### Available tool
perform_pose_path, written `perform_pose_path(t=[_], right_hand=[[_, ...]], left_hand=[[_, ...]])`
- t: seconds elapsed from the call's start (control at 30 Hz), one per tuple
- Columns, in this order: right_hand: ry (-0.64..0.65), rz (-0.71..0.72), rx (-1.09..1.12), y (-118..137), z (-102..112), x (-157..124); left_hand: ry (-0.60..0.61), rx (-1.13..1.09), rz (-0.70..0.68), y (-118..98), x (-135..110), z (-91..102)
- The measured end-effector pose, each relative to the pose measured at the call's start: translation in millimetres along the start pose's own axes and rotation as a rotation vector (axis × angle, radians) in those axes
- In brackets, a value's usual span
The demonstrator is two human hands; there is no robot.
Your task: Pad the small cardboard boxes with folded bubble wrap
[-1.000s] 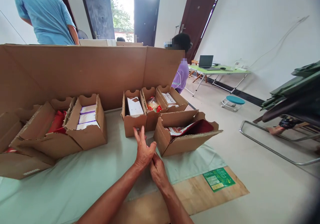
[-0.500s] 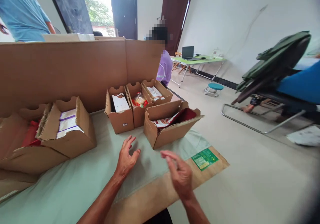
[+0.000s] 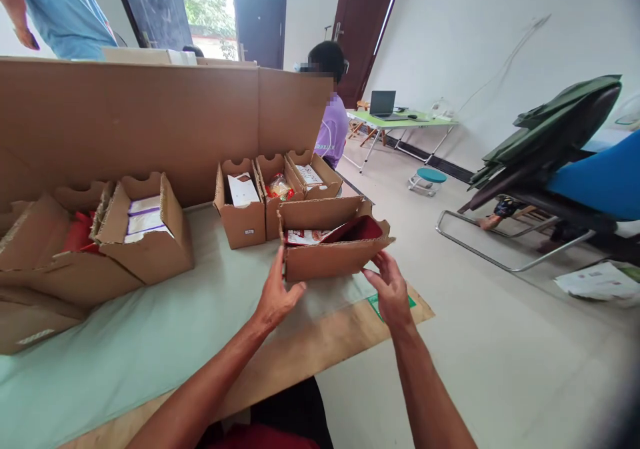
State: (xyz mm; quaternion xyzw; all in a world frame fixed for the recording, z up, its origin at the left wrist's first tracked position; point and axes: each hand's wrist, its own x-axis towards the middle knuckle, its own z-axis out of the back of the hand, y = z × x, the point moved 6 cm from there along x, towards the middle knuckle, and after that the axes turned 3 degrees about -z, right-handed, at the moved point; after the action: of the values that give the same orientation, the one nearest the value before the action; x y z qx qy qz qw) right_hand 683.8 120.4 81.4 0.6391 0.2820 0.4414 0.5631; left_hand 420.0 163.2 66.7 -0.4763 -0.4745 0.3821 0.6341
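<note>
An open cardboard box (image 3: pixel 327 259) with red and white packets inside sits near the table's right edge. My left hand (image 3: pixel 277 295) grips its front left corner, fingers up against the side. My right hand (image 3: pixel 390 287) holds the front right corner, fingers curled on the wall. The box now faces me squarely.
Behind it stand three small open boxes (image 3: pixel 245 219) with packets. More open boxes (image 3: pixel 147 249) lie at the left on the pale green cloth (image 3: pixel 150 342). A tall cardboard wall (image 3: pixel 150 122) backs the table. Two people are beyond it. Folding chairs (image 3: pixel 545 142) stand at right.
My hands were together, then apart in the air; now both have closed on the nearest box, which has turned to face me. The view has shifted slightly.
</note>
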Motion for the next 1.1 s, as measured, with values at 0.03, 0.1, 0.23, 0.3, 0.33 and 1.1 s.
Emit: perform_pose_path(t=[0.03,0.1,0.23,0.3,0.33,1.1], right_hand=[[0.000,0.021,0.004,0.1,-2.9,-22.4],[0.004,0.045,0.013,-0.1,-11.5,-70.2],[0.050,0.000,0.035,-3.2,-41.9,-149.5],[0.094,-0.019,0.050,-3.7,-60.8,-172.1],[0.113,-0.018,0.057,-3.3,-69.4,-178.8],[-0.059,0.067,-0.018,-5.7,-43.2,-56.6]], left_hand=[[-0.030,0.004,0.002,-1.4,-17.6,9.7],[-0.112,0.043,0.033,-3.4,-61.4,33.0],[-0.282,0.175,0.121,-9.7,-155.5,82.9],[-0.382,0.236,0.163,-13.2,-191.4,105.5],[-0.432,0.262,0.180,-14.6,-204.9,115.1],[-0.137,0.153,-0.042,-14.9,-82.4,53.2]])
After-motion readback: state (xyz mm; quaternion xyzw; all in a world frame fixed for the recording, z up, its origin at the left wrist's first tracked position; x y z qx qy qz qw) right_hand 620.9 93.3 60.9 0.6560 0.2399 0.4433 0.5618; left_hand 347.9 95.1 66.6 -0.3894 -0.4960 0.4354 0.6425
